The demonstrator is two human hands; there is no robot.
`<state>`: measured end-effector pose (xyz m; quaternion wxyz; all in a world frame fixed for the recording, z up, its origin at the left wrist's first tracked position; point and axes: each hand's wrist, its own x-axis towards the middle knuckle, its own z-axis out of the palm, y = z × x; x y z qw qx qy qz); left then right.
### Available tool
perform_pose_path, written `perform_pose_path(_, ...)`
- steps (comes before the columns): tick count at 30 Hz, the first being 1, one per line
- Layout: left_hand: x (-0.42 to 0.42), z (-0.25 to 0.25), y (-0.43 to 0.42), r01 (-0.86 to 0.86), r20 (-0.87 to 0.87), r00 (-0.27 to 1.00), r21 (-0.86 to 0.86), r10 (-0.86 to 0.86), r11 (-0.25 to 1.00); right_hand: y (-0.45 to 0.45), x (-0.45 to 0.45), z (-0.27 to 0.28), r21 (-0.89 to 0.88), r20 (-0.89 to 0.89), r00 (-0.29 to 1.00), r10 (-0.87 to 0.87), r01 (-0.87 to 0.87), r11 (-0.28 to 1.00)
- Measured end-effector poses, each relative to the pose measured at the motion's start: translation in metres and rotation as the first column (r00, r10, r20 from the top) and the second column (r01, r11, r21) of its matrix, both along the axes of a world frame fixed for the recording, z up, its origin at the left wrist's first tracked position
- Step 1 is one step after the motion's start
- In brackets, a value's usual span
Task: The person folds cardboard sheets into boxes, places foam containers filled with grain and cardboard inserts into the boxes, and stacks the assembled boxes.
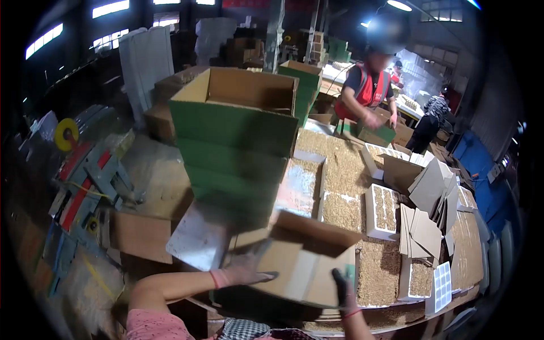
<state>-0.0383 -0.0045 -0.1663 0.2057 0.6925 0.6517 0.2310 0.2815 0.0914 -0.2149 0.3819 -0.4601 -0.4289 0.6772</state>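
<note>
An open cardboard box (279, 265), brown inside with green on its outside, is tilted in front of my body. A pale strip of tape (302, 275) runs across its inner bottom. My left hand (248, 267), in a grey glove with a pink cuff, grips the box's left side, thumb inside. My right hand (345, 288), in a dark-fingered glove, holds the right side near a green patch. Just beyond stands a tall stack of green boxes (232, 144), the top one open.
Trays of tan pieces (380, 273) and white trays (381, 212) cover the table on the right, with cardboard sheets (420, 233) among them. A co-worker (368, 90) in a red vest handles a green box (377, 135). A red and grey machine (85, 187) stands left.
</note>
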Motion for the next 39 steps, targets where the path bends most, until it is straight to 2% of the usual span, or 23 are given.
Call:
perform_pose_path(3,-0.014,0.029,0.028,0.125,0.143,0.975,0.277,-0.170,0.953,0.073,0.064,0.024,0.167,0.063,0.985,-0.161,0.148,0.975)
perform_pose_path(4,-0.041,0.040,0.028,0.126,0.564,0.771,0.320,-0.296,0.939,0.118,0.104,0.007,0.292,0.040,0.984,-0.175,0.156,0.944)
perform_pose_path(6,-0.102,0.068,0.031,0.091,0.930,-0.101,0.364,-0.355,0.927,0.121,0.037,0.150,0.421,-0.123,0.979,-0.160,0.197,0.885)
perform_pose_path(7,-0.129,0.087,0.039,0.063,0.786,-0.557,0.363,-0.269,0.930,0.127,0.008,0.196,0.458,-0.170,0.979,-0.109,0.177,0.871)
perform_pose_path(8,-0.143,0.130,0.043,-0.313,0.838,-0.058,0.500,-0.542,0.807,0.135,-0.021,0.231,0.492,-0.199,0.979,-0.044,0.138,0.860)
perform_pose_path(9,-0.157,0.174,0.048,-0.647,0.836,0.440,0.549,-0.328,0.529,0.142,-0.051,0.259,0.519,-0.211,0.977,0.021,0.094,0.850)
perform_pose_path(10,-0.189,0.191,0.041,-0.622,0.920,0.359,0.363,-0.159,0.694,0.149,-0.083,0.282,0.537,-0.209,0.974,0.088,0.039,0.843)
perform_pose_path(11,-0.233,0.169,0.065,-0.563,0.812,0.545,0.539,-0.209,0.626,0.156,-0.115,0.303,0.545,-0.202,0.969,0.142,-0.010,0.838)
perform_pose_path(12,-0.257,0.149,0.081,-0.564,0.810,0.544,0.546,-0.219,0.620,0.162,-0.144,0.315,0.546,-0.188,0.963,0.194,-0.062,0.836)
perform_pose_path(14,-0.284,0.122,0.100,-0.516,0.560,0.795,0.427,0.231,0.743,0.172,-0.201,0.330,0.528,-0.153,0.946,0.286,-0.166,0.833)
perform_pose_path(18,-0.261,0.128,0.099,-0.377,0.546,0.834,0.670,-0.081,0.639,0.180,-0.289,0.330,0.468,-0.066,0.900,0.430,-0.353,0.810)
perform_pose_path(20,-0.248,0.121,0.097,-0.594,0.915,0.317,0.398,-0.251,0.699,0.184,-0.312,0.321,0.430,-0.036,0.870,0.492,-0.430,0.794)
perform_pose_path(24,-0.264,0.116,0.088,-0.584,0.782,0.624,0.459,0.008,0.669,0.187,-0.279,0.292,0.272,-0.164,0.752,0.638,-0.588,0.762)
perform_pose_path(26,-0.249,0.102,0.076,-0.561,0.632,0.773,0.647,0.048,0.516,0.188,-0.224,0.257,0.175,-0.372,0.682,0.629,-0.614,0.770)
perform_pose_path(27,-0.236,0.098,0.065,-0.507,0.476,0.860,0.763,0.181,0.400,0.199,-0.183,0.221,0.193,-0.257,0.845,0.469,-0.431,0.882)
perform_pose_path(28,-0.219,0.090,0.039,-0.279,0.103,0.868,0.910,0.485,0.306,0.207,-0.133,0.166,0.398,-0.070,0.964,0.255,-0.208,0.894)
perform_pose_path(29,-0.211,0.057,0.027,-0.356,0.215,0.857,0.904,0.468,0.236,0.203,-0.084,0.115,0.525,0.234,0.965,0.120,-0.229,0.820)
perform_pose_path(31,-0.190,-0.062,0.024,-0.769,0.800,0.565,0.422,0.201,0.480,0.193,0.012,0.015,0.629,0.717,0.613,-0.332,-0.365,0.686)
perform_pose_path(33,-0.148,-0.157,0.022,-0.609,0.965,0.192,-0.025,0.178,0.793,0.152,0.040,-0.056,0.394,0.760,0.619,-0.195,-0.201,0.897)
perform_pose_path(35,-0.105,-0.223,0.020,-0.251,0.921,-0.140,-0.388,0.363,0.887,0.132,0.034,-0.076,0.387,0.840,0.504,-0.204,-0.290,0.876)
perform_pose_path(36,-0.083,-0.170,0.009,-0.382,0.858,0.227,-0.357,0.461,0.852,0.108,0.017,-0.052,0.391,0.886,0.385,-0.257,-0.324,0.862)
perform_pose_path(37,-0.059,-0.107,-0.002,-0.512,0.627,0.522,-0.312,0.578,0.801,0.096,0.012,-0.002,0.325,0.711,0.697,-0.095,-0.206,0.923)
perform_pose_path(39,-0.050,-0.076,-0.017,-0.589,0.831,0.401,-0.088,0.385,0.804,0.116,0.015,0.002,0.584,0.185,0.942,-0.282,0.125,0.802)
